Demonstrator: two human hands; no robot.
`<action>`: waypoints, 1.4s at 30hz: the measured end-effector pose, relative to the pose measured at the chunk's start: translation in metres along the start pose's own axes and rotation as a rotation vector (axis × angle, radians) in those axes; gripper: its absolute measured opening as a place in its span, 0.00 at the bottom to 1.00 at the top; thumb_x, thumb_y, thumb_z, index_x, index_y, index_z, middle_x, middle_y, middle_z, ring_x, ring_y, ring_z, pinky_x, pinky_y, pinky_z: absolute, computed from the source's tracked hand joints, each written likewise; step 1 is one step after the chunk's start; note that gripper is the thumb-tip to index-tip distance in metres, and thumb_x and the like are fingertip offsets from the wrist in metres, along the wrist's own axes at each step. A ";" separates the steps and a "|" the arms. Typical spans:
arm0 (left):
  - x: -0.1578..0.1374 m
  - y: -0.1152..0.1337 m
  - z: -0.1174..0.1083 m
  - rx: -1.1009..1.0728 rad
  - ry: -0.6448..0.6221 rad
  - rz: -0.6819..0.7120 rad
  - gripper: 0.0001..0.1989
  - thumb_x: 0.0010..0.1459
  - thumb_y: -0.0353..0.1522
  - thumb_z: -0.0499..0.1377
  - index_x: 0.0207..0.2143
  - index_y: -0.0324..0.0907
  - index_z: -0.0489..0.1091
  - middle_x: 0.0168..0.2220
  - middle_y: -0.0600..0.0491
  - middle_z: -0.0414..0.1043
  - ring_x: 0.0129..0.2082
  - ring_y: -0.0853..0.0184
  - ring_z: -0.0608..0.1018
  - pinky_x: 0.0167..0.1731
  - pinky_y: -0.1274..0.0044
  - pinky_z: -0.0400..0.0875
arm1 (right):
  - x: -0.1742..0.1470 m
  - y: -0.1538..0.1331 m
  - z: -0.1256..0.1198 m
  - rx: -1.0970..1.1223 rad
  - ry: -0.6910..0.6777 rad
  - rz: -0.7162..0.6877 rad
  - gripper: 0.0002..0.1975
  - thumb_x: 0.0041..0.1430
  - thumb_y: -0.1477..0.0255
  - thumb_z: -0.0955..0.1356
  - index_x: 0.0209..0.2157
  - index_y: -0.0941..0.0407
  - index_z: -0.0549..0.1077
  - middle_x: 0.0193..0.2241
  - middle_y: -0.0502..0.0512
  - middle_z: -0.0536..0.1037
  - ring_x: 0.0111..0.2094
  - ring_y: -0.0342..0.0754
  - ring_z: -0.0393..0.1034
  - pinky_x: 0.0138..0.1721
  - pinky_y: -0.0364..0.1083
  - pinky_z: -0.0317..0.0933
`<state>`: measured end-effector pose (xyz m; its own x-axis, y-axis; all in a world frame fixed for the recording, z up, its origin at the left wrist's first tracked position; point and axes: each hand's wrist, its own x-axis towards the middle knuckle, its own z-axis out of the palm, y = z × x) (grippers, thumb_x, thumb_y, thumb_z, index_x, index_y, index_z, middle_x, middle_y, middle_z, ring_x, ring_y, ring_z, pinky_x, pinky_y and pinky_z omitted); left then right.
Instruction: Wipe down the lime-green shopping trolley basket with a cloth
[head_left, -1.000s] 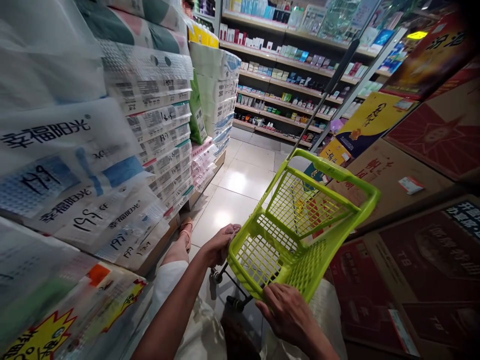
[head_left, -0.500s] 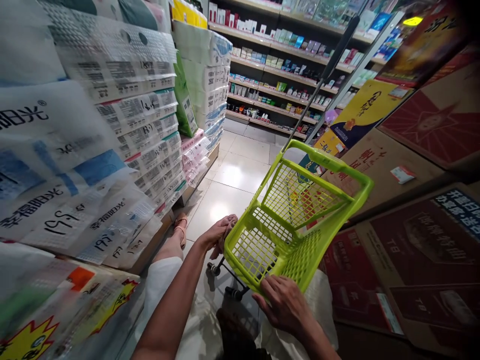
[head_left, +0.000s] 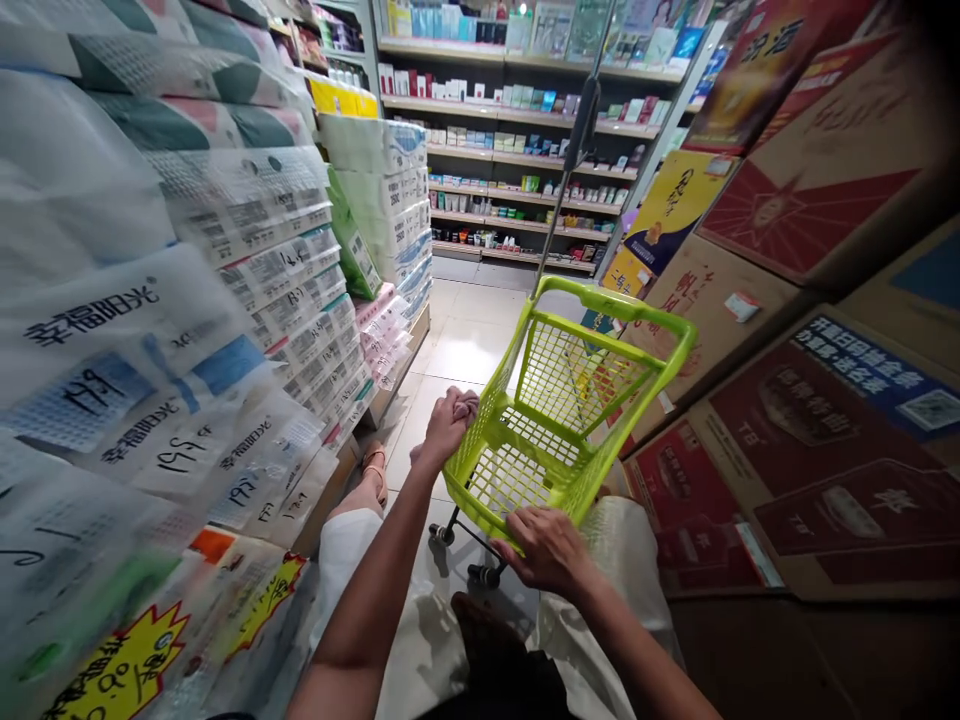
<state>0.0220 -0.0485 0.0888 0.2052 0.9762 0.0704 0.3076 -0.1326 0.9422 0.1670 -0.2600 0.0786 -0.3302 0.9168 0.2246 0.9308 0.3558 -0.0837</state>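
Observation:
A lime-green plastic shopping cart basket [head_left: 517, 405] with mesh walls stands tilted in front of me on a wheeled frame. My left hand [head_left: 448, 425] is closed around a bunched mauve-brown cloth [head_left: 466, 404], against the basket's left outer side. My right hand [head_left: 546, 545] grips the basket's near rim, fingers curled over the edge and thumb below. A long pole with a black grip [head_left: 581, 125] rises beyond the basket's far end; its lower end is hidden by the basket. The inside of the basket shows only its mesh floor.
Wrapped tissue packs [head_left: 292, 290] are stacked high along the left. Printed cartons [head_left: 810, 430] pile up on the right. Shelves of small boxes and bottles [head_left: 517, 150] cross the far end. Pale floor tiles [head_left: 465, 335] run between. My sandalled foot [head_left: 375, 470] shows at left.
The view has shifted, so the shelves stand more upright and the basket appears slightly further left. My left hand with the cloth has risen along the basket's side. My right hand keeps the rim.

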 end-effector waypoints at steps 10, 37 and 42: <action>-0.102 -0.052 0.010 0.013 0.272 -0.103 0.23 0.60 0.31 0.56 0.58 0.45 0.67 0.51 0.44 0.71 0.55 0.54 0.73 0.58 0.66 0.66 | -0.029 0.036 0.009 0.201 0.245 0.267 0.29 0.75 0.69 0.48 0.30 0.56 0.74 0.29 0.56 0.78 0.35 0.46 0.71 0.44 0.45 0.55; -0.168 -0.047 0.047 0.378 0.254 0.283 0.14 0.64 0.28 0.54 0.48 0.44 0.76 0.56 0.43 0.66 0.57 0.55 0.70 0.60 0.60 0.67 | 0.008 0.094 0.000 0.050 0.386 0.244 0.29 0.76 0.66 0.49 0.32 0.54 0.75 0.30 0.54 0.80 0.32 0.48 0.69 0.56 0.50 0.51; -0.131 -0.039 0.031 0.301 0.272 0.250 0.12 0.64 0.29 0.54 0.47 0.42 0.74 0.52 0.44 0.65 0.56 0.58 0.74 0.60 0.66 0.70 | 0.001 0.159 -0.010 -0.119 0.185 0.336 0.29 0.75 0.65 0.56 0.23 0.55 0.77 0.24 0.56 0.81 0.30 0.47 0.71 0.44 0.47 0.52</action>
<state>0.0121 -0.1765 0.0322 0.0690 0.9124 0.4035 0.5439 -0.3734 0.7515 0.3161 -0.2045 0.0748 0.0197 0.9263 0.3762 0.9974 0.0081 -0.0721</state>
